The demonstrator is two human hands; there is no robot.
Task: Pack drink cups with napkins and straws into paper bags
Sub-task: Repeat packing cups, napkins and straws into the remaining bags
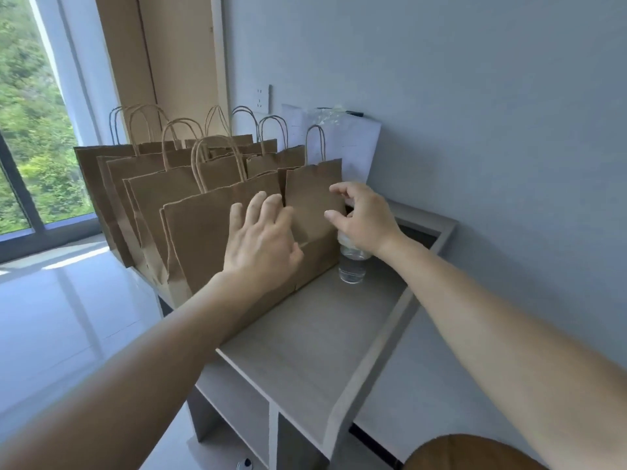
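Observation:
Several brown paper bags with twisted handles stand in a tight row on a grey shelf top (305, 337). The nearest bag (200, 239) faces me. My left hand (261, 239) is spread with straight fingers against its upper right side. My right hand (363, 215) hovers with loosely curved fingers at the right edge of the end bag (312, 195), just above a clear plastic bottle (353, 266) that stands beside the bags. It grips nothing that I can see. No cups, napkins or straws show.
A white paper sheet (353, 144) leans on the grey wall behind the bags, beside a wall socket (261, 100). The shelf has a raised right rim (390, 334) and open compartments below. A window is at the left, and a brown round object (468, 452) lies at the bottom right.

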